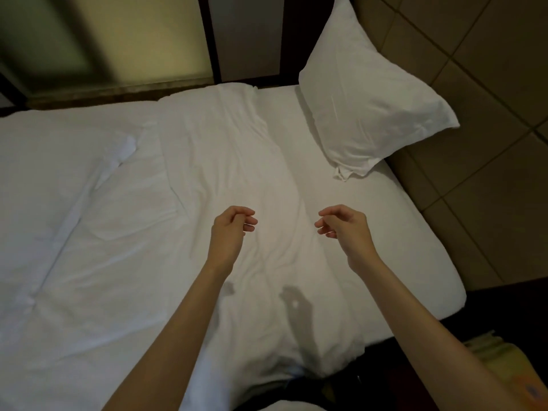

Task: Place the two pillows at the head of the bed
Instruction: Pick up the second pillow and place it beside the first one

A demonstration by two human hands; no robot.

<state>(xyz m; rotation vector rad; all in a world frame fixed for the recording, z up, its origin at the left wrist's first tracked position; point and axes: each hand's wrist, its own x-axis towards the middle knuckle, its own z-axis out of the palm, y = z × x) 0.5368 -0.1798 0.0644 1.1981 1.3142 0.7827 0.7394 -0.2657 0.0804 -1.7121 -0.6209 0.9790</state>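
Bed (385, 232) with white fitted sheet, bare strip along the right side. Rumpled white duvet (133, 232) covers the rest, creased, one ridge running up the middle. One white pillow (364, 93) at the far right corner, lower end on the sheet, upper part leaning on the padded headboard (474, 69).

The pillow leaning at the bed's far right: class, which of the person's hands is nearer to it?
Right. The right hand hovers over the duvet just below the pillow; the left hand hangs further left, beyond it. Both are empty.
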